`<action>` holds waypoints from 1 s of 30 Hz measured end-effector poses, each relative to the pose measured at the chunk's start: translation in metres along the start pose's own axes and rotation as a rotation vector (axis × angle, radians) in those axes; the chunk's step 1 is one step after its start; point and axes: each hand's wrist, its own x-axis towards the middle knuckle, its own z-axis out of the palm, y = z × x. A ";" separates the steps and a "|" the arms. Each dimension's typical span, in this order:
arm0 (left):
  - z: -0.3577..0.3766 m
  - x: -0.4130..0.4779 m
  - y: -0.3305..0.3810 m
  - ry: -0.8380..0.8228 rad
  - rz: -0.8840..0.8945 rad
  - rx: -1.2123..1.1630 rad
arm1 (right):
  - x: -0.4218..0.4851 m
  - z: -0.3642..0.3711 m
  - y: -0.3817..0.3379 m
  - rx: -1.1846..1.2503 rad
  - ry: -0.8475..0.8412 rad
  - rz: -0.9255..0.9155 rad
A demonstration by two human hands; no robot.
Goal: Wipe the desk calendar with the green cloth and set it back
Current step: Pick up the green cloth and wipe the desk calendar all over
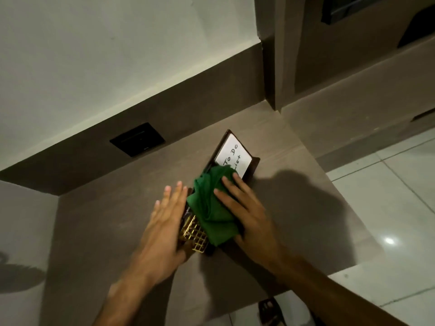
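Cloth (pixel 210 212) under flat right hand (pixel 247 212) hides most of calendar (pixel 231 156); left hand (pixel 164 224) open, blurred.

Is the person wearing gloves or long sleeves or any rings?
No. The left hand and the right hand are both bare, with no gloves, rings or watch showing. Both forearms are bare too, so no sleeves reach into the picture. The fingernails look short and plain.
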 end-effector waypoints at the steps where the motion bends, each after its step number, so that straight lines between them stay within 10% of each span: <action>1: 0.003 0.000 -0.002 -0.024 0.007 -0.088 | -0.002 0.006 0.000 -0.038 -0.040 -0.018; 20: 0.010 0.005 -0.019 -0.045 0.086 -0.215 | 0.007 0.007 0.003 -0.126 -0.071 0.048; 25: 0.008 0.004 -0.015 -0.031 0.109 -0.207 | 0.026 0.006 0.001 -0.129 -0.084 -0.172; 30: 0.005 0.003 -0.011 -0.058 0.077 -0.227 | 0.003 0.003 0.006 -0.098 -0.066 0.065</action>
